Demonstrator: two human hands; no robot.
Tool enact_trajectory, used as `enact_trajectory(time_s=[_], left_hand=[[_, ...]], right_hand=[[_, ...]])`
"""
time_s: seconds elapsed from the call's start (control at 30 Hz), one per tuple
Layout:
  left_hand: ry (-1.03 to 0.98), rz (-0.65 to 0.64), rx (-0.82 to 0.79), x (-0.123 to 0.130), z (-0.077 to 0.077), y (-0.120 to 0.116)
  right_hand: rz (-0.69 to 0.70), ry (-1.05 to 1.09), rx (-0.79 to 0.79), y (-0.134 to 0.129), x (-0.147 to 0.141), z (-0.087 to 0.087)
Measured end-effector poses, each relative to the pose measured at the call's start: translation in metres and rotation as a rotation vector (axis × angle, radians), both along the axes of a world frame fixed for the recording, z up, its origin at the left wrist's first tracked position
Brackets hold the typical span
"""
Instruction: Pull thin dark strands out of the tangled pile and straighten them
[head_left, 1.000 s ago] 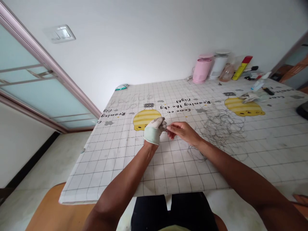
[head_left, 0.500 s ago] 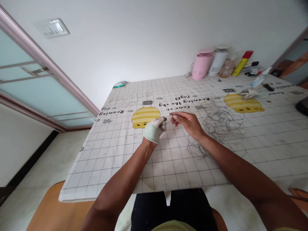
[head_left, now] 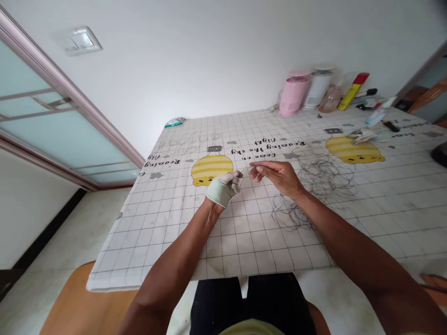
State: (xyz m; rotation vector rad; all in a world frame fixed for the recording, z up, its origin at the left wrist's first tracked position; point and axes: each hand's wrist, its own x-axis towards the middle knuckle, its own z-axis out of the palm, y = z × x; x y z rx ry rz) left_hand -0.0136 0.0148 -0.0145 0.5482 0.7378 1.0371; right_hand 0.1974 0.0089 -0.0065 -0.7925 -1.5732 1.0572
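My left hand (head_left: 225, 186), in a white work glove with a pale green cuff, is closed in a pinch above the cloth-covered table (head_left: 167, 204). A tiny dark spot shows at its fingertips, too small to name. My right hand (head_left: 279, 177) is bare, its fingers stretched toward the left hand and slightly apart, a small gap between the two hands. Nothing plain shows between its fingers. A loose tangle of thin dark strands, like hair or thread (head_left: 324, 174), lies on the cloth beside and beneath my right forearm.
Along the wall stand a pink cylindrical device (head_left: 294, 95), a white one (head_left: 317, 88), a clear bottle (head_left: 330, 100) and a yellow spray can with a red cap (head_left: 352, 93). Another glove (head_left: 365, 135) and a spray bottle (head_left: 380, 113) lie at right. A green-edged packet (head_left: 173, 122) rests at the back left.
My right hand has moved slightly to the right and my left hand slightly to the left, widening the gap a little. The strands on the table look the same.
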Motion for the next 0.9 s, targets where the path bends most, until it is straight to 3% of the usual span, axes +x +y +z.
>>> enact_trajectory(time_s=[0.33,0.53,0.7,0.9], left_hand=[[0.033,-0.023,-0.003,0.003,0.009,-0.006],[-0.027,0.147,0.084,0.011,0.003,-0.003],[0.087,0.112,0.168,0.011,-0.004,0.003],[0.386,0.093,0.279,0.007,-0.003,0.008]], right_hand=[[0.004,-0.059,-0.001,-0.001,0.012,0.011],[0.08,0.025,-0.222,0.002,0.0,0.0],[0.2,-0.079,-0.263,-0.008,-0.023,-0.013],[-0.009,-0.116,-0.197,-0.011,-0.03,-0.016]])
